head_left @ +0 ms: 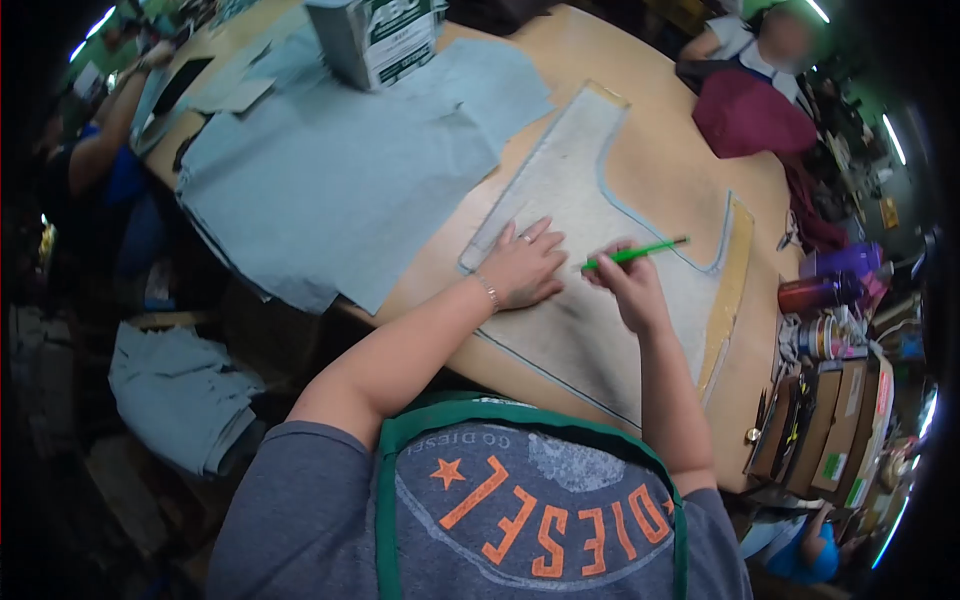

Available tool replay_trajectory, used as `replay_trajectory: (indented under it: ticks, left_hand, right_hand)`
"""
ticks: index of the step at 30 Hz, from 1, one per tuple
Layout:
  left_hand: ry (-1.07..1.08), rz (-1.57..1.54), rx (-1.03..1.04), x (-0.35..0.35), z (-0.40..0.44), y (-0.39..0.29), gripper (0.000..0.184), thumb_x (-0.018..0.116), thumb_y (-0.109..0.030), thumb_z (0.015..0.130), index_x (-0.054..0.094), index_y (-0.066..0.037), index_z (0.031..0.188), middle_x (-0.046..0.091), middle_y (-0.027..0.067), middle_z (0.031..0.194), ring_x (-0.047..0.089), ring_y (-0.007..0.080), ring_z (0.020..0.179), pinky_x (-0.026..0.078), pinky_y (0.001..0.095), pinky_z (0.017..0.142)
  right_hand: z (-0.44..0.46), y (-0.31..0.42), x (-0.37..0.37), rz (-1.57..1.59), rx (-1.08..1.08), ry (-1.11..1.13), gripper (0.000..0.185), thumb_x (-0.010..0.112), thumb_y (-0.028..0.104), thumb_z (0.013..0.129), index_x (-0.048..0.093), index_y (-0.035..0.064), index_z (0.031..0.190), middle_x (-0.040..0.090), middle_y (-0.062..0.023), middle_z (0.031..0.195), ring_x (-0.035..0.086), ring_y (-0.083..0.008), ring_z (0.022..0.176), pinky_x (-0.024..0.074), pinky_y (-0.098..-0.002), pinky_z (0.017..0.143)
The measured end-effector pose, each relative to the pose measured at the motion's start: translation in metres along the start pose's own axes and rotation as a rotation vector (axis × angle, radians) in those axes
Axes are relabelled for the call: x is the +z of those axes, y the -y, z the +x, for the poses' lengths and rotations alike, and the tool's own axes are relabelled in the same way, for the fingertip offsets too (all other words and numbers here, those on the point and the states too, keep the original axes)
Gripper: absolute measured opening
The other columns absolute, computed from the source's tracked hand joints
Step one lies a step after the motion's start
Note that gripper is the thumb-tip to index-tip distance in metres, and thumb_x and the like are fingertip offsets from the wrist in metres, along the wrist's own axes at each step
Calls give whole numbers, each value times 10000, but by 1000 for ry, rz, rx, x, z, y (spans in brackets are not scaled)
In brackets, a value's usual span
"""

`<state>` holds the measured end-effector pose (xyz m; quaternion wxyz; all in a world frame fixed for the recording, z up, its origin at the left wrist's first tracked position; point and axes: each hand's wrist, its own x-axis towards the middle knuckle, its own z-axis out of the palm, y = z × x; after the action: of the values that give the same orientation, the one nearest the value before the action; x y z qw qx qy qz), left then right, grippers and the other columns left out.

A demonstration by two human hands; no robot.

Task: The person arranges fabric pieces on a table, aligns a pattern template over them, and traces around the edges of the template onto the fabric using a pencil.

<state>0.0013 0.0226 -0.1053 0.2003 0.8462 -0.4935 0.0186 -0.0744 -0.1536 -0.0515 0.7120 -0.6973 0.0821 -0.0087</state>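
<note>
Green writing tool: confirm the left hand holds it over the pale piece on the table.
Wrong hand: the head view shows the right hand, not the left hand, holding the green writing tool over the pale piece on the table.

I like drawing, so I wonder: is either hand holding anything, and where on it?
The right hand holds a green pen or pencil near its lower end.

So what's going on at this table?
A person presses the left hand flat on a large pale cut-out piece on the table. The right hand holds a green pencil, one end close to the piece. Light blue cloth lies beside it, with a box standing on the cloth.
</note>
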Motion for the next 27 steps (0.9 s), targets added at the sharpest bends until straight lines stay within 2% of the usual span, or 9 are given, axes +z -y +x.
replay_trajectory:
  ticks: [2, 5, 10, 12, 16, 20, 23, 26, 27]
  left_hand:
    - [30, 83, -55, -1, 3, 0, 522, 465, -470, 824, 422, -143, 1229, 323, 97, 1337, 248, 285, 1278, 199, 558, 999]
    - [316, -6, -90, -21, 7, 2, 625, 371, -567, 826, 336, -177, 1314, 235, 104, 1395, 175, 304, 1306, 102, 590, 1017]
    - [262, -79, -89, -11, 3, 8, 635, 383, -563, 824, 326, -175, 1323, 269, 146, 1372, 159, 337, 1304, 98, 580, 1016]
    - [304, -86, -105, -11, 6, 8, 643, 377, -566, 824, 316, -176, 1332, 277, 150, 1370, 160, 346, 1302, 101, 582, 1010]
    - [335, -49, -150, -4, 13, 9, 720, 365, -578, 819, 281, -93, 1345, 252, 146, 1391, 168, 305, 1306, 135, 469, 1046]
    - [142, -58, -143, 7, 10, 10, 726, 383, -552, 822, 266, -63, 1346, 295, 143, 1370, 241, 308, 1273, 163, 429, 1046]
    - [235, -126, -198, -7, 11, 9, 686, 398, -522, 826, 299, -74, 1336, 301, 130, 1370, 243, 308, 1273, 148, 410, 1057]
    - [392, -180, -177, -25, 18, 10, 609, 418, -500, 825, 377, -124, 1302, 281, 94, 1389, 223, 292, 1286, 126, 474, 1051]
    - [312, -177, -178, -22, 17, 10, 584, 424, -502, 822, 401, -147, 1285, 286, 75, 1387, 227, 282, 1284, 134, 507, 1034]
  right_hand:
    - [44, 9, 25, -40, -36, 77, 177, 580, 99, 817, 472, -7, 908, 575, -86, 798, 579, -147, 735, 468, -252, 651]
    - [92, 12, 69, -234, -5, 160, 218, 613, 102, 793, 483, 2, 936, 569, -69, 810, 561, -131, 735, 448, -251, 655]
    - [130, 1, 93, -359, 264, 357, 182, 636, 93, 783, 508, 21, 890, 566, -43, 766, 552, -118, 679, 442, -234, 613]
    - [126, 0, 102, -426, 281, 335, 153, 634, 98, 792, 515, 27, 857, 573, -40, 745, 550, -108, 666, 438, -228, 595]
    - [116, -3, 112, -547, 286, 354, 144, 628, 105, 803, 516, 27, 849, 576, -36, 736, 541, -94, 677, 434, -229, 597]
    - [113, 0, 116, -672, 212, 352, 147, 630, 109, 799, 516, 25, 838, 572, -32, 732, 532, -90, 670, 432, -230, 595]
    - [115, -5, 114, -695, 181, 362, 157, 634, 117, 796, 516, 23, 838, 571, -30, 733, 526, -89, 665, 428, -234, 594]
    - [123, -3, 105, -731, 168, 338, 166, 639, 124, 793, 518, 22, 842, 571, -29, 733, 527, -91, 677, 428, -240, 600]
    - [130, 0, 100, -757, 160, 325, 168, 641, 126, 792, 520, 21, 844, 571, -29, 734, 528, -93, 683, 429, -241, 603]
